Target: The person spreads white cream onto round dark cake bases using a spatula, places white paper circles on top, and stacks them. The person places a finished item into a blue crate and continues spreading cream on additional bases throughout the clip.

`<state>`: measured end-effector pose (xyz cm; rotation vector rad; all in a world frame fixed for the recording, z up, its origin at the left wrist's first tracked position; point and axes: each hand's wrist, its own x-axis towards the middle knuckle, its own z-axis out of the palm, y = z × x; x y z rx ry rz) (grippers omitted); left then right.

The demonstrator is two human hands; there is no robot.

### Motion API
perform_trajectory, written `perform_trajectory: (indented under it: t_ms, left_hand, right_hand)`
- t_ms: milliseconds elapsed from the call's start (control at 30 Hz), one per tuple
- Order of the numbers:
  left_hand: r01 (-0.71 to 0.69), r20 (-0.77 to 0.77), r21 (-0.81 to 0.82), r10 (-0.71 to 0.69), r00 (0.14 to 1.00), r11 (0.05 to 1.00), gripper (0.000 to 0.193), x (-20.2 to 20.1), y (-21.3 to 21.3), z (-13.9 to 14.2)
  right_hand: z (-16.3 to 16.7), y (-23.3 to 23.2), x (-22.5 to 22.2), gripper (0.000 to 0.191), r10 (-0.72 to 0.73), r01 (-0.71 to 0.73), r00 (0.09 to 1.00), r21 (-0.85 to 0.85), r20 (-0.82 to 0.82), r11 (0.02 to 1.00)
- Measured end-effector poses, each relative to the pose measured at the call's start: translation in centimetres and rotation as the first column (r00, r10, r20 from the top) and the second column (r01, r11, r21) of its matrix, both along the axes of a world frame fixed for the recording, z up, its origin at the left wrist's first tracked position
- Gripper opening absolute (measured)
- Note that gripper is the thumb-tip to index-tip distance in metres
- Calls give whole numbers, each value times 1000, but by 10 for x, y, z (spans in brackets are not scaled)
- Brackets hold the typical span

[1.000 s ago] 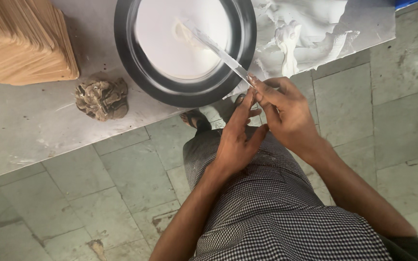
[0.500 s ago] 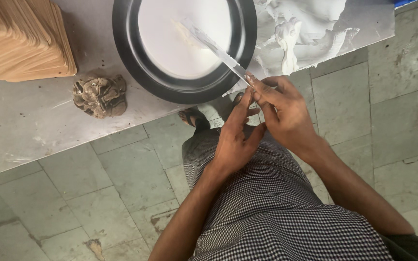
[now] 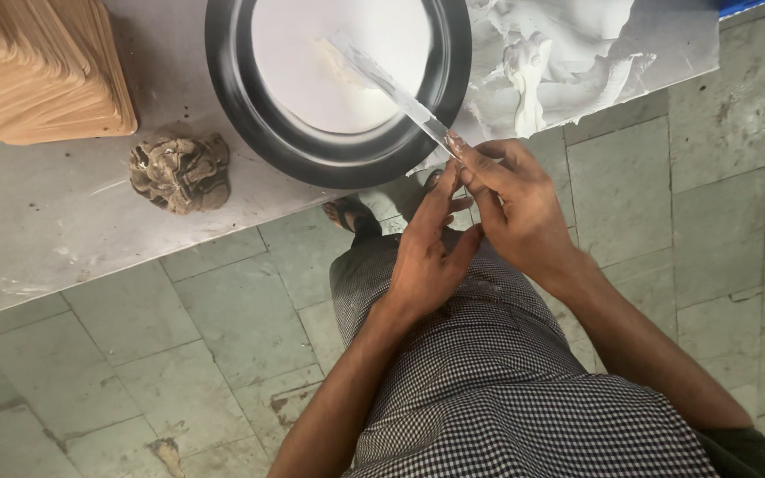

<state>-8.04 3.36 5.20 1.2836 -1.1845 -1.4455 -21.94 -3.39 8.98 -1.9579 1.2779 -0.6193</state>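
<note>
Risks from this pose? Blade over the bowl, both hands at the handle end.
1. The blade, smeared white, is held only at its near end by the right hand; it may slip and drop into the paste.
2. The bowl sits near the table edge; a push with the blade might shift it off.
3. The left hand touches the right, close to the blade, so a finger could get nicked.

Bare forearms, no sleeves; black-and-white small-check cloth [image 3: 506, 398] over lap; sandal [image 3: 347, 215] on foot below.
</note>
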Motion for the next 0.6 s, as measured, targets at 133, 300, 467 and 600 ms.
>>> perform_trajectory:
  t_ms: [133, 300, 467, 600]
  left_hand:
    - [-2, -1, -1, 2, 1000, 1000, 86, 1, 0, 1]
    - [4, 21, 11, -5, 1000, 1000, 86, 3, -1, 3]
    - [-9, 5, 8, 9, 1000, 1000, 84, 3, -2, 5]
    - [-16, 5, 6, 16, 1000, 1000, 83, 3, 0, 1]
  right_hand:
    - [-2, 1, 1, 33, 8, -8, 998, 3, 64, 1000]
    - [-5, 0, 2, 32, 18, -16, 999, -28, 42, 999]
    - [-4, 1, 2, 33, 26, -25, 999, -50, 26, 998]
    - [-2, 0, 3, 34, 18, -17, 999, -27, 44, 999]
